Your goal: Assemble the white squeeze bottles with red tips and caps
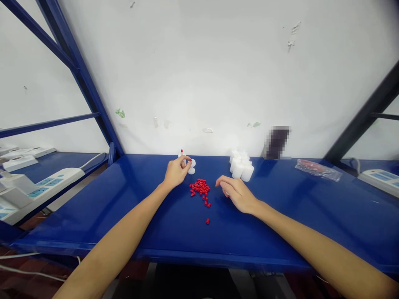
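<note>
My left hand (177,172) is closed in a pinch, its thumb and forefinger on a small red cap (190,160). Right by those fingertips are white round pieces (191,170), apparently parts of small bottles, partly covered by the hand. Behind the hand, a white bottle with a red tip (181,151) stands near the wall. A loose pile of small red caps (201,187) lies between my hands, with a few scattered toward me. My right hand (238,194) rests curled to the right of the pile; a bit of something white shows under its fingers, mostly hidden.
Several white bottles (242,169) stand grouped behind my right hand. A dark blurred-out object (277,143) leans against the wall. Farther right lies a clear plastic bag (318,169) with something reddish inside. Power strips (51,182) sit beyond the blue frame (90,91) at left.
</note>
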{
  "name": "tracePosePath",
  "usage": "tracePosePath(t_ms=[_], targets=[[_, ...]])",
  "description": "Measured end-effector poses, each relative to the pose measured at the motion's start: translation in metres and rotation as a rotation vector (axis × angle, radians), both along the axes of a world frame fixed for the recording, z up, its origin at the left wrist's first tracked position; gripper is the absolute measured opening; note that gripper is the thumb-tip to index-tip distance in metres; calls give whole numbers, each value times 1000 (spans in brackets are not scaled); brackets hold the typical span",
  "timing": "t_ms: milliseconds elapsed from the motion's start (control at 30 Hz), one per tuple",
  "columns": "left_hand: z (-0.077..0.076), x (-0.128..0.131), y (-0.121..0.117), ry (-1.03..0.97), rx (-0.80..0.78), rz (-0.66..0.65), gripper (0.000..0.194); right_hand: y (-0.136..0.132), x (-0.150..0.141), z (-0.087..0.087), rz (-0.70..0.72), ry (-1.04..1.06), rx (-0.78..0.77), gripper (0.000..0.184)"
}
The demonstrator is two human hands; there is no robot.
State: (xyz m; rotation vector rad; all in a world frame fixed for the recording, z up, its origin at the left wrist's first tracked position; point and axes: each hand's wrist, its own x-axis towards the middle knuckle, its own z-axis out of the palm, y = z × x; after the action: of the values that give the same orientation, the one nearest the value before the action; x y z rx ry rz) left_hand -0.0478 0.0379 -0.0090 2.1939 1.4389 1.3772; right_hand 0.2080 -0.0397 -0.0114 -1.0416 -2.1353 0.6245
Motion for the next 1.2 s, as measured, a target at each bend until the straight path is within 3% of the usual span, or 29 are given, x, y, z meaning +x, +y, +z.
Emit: tracePosePath(t_ms=[333, 533, 600, 700, 900, 1200], targets=[[-7, -4, 5, 174, -61, 68, 26, 0, -1, 0, 37, 28, 29, 31], [-8, -2, 4, 125, -49, 64, 31, -1, -2, 2, 39, 52, 44, 33], [-3, -1, 0, 121, -30, 17, 32, -1, -2, 3, 31, 43, 59, 32], [9, -2, -7, 217, -67, -160, 25, 1, -2, 3, 18, 8, 70, 30], [27, -15, -12, 467, -448, -496, 24, 5, -4, 1, 26, -64, 67, 34], [34, -26, -11, 494, -621, -505, 27, 2, -2, 2, 29, -24, 45, 37]])
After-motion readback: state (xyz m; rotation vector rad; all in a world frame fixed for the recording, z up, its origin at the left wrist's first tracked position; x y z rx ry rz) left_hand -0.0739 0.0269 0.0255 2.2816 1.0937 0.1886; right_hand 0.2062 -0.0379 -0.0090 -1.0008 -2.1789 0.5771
